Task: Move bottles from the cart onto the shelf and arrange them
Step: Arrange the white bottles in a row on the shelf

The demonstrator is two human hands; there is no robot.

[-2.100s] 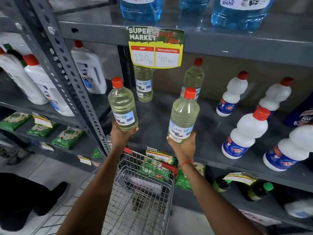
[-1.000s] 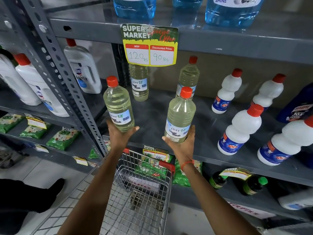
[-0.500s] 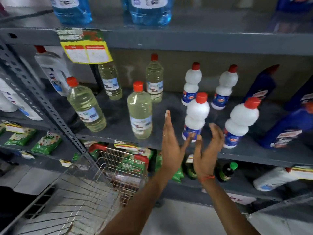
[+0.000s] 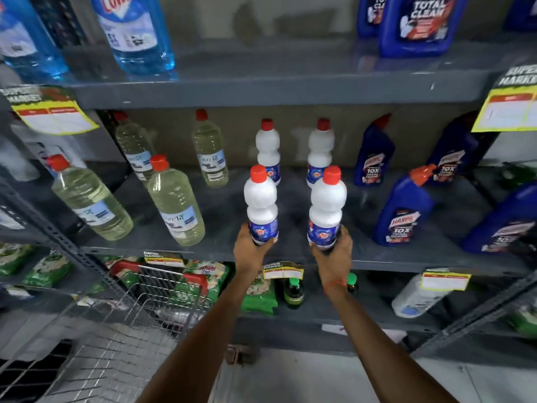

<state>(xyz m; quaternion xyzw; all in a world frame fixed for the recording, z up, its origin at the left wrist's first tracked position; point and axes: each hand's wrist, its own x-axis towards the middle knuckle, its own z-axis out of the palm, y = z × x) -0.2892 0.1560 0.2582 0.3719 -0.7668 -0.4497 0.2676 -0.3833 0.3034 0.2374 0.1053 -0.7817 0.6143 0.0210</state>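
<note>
Bottles in hands: two white bottles with red caps, upright, at the front edge of the grey shelf [image 4: 377,258].
Left hand [image 4: 250,253]: closed around the base of the left white bottle [image 4: 260,203].
Right hand [image 4: 334,254]: closed around the base of the right white bottle [image 4: 327,205]; whether the two bases touch the shelf I cannot tell.
Behind them: two more white bottles [image 4: 268,149], standing further back.
Left side: clear bottles [image 4: 174,202] of pale liquid.
Right side: dark blue bottles [image 4: 402,210].
Cart [image 4: 157,286]: wire, below left, near the shelf.
</note>
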